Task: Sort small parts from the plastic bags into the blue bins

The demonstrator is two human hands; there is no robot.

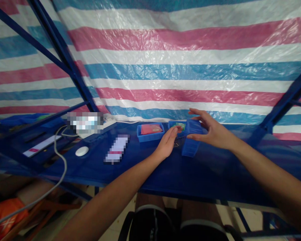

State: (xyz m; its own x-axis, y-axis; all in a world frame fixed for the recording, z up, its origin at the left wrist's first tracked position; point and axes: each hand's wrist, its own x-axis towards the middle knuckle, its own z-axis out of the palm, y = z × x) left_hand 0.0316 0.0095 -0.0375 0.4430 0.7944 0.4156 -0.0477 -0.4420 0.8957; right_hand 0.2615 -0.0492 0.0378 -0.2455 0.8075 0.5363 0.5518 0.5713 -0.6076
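Note:
My right hand (209,130) reaches in from the right, curved about a small blue plastic bin (193,126). Its thumb crosses the near side of the bin, and the fingers spread over the far side. More blue plastic (190,149) shows below that thumb; whether it belongs to the same bin I cannot tell. My left hand (168,142) is stretched out flat just to the left, fingertips beside a second blue bin (174,124) that has green packets (180,126) in it. Left of that hand stands a third blue bin (150,137) with red flat packets (152,129).
On the blue table (215,174) lie a blurred-out phone-like item (116,149), a white oval object (82,151) and a white strip (41,146). A white cable (62,157) hangs over the front edge. Blue metal posts (75,77) and striped sheeting (178,50) stand behind. Someone's orange clothing (6,214) shows lower left.

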